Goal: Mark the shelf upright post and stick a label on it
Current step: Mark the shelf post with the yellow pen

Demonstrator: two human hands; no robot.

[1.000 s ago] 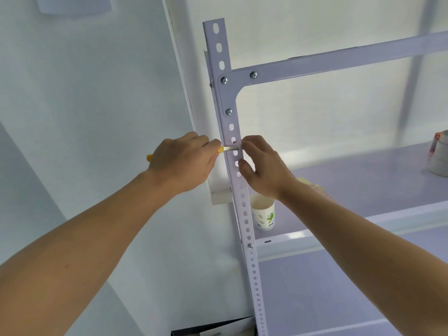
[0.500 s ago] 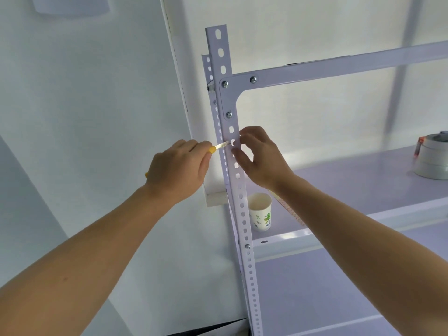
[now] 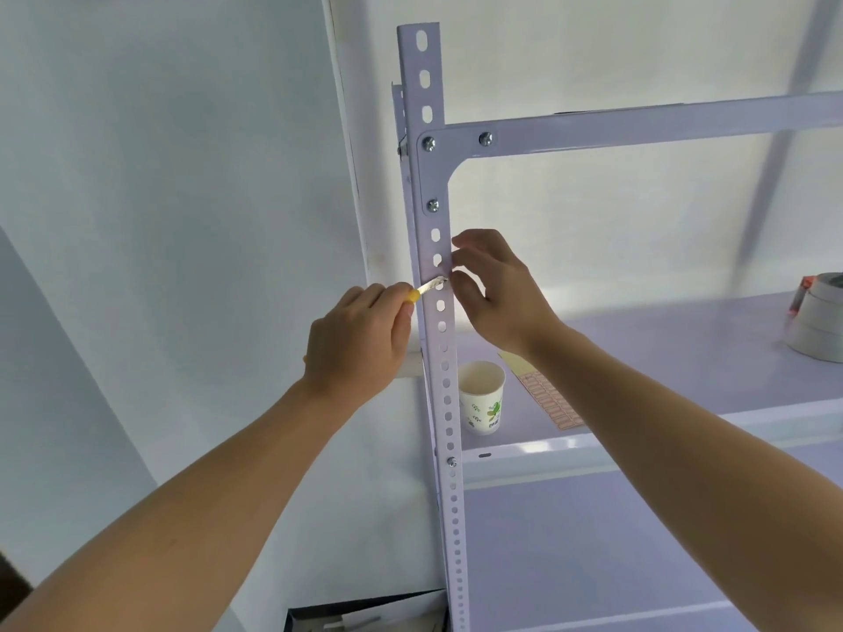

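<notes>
A white perforated upright post [image 3: 444, 371] runs down the middle of the view. My left hand [image 3: 358, 342] is closed around a yellow marker [image 3: 426, 288], whose pale tip touches the post's front face beside a hole. My right hand [image 3: 495, 291] is on the post's right edge at the same height, thumb and fingertips pinching the post; I cannot tell whether a label is under them. A pink sheet of labels [image 3: 549, 401] lies on the shelf behind my right forearm.
A paper cup [image 3: 483, 396] stands on the white shelf board [image 3: 661, 339] just right of the post. Rolls of tape [image 3: 819, 321] sit at the shelf's far right. A bolted crossbeam [image 3: 638, 125] spans above. A dark box [image 3: 365, 615] lies below, by the wall.
The marker tip has moved from left of the post onto its front face. My right hand has stayed on the post's edge. The view has shifted slightly.
</notes>
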